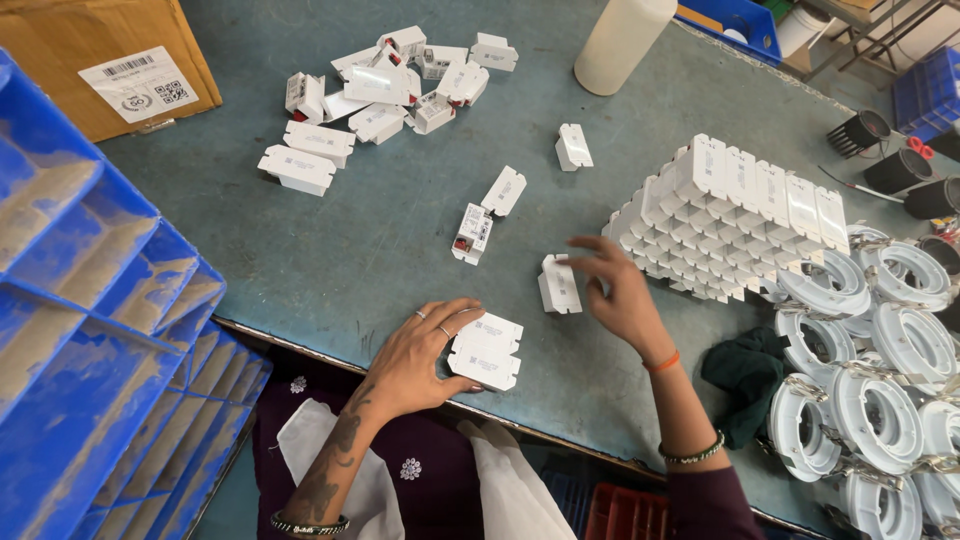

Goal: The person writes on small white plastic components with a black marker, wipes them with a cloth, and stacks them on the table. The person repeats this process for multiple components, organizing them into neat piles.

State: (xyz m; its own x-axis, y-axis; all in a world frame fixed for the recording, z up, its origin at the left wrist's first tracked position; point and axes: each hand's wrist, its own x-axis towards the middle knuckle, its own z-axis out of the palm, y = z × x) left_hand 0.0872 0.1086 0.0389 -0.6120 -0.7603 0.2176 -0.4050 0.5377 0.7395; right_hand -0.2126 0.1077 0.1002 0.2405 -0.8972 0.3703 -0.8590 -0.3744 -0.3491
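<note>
My left hand (425, 355) rests on the grey-green table (330, 240) near its front edge, fingers holding two stacked white plastic boxes (486, 351). My right hand (618, 295) grips a single white box (559, 285) by its right side, standing it on the table. Just right of that hand rises a neat stack of white boxes (735, 215), several rows deep. Two more loose boxes (490, 212) lie a little beyond my hands, and another box (573, 147) lies farther back.
A loose pile of white boxes (380, 95) lies at the back. Blue plastic crates (100, 300) stand at left, a cardboard carton (110, 60) at back left, a white cylinder (620, 40) at the back. White round lamp housings (880, 370) and a dark cloth (745, 375) crowd the right.
</note>
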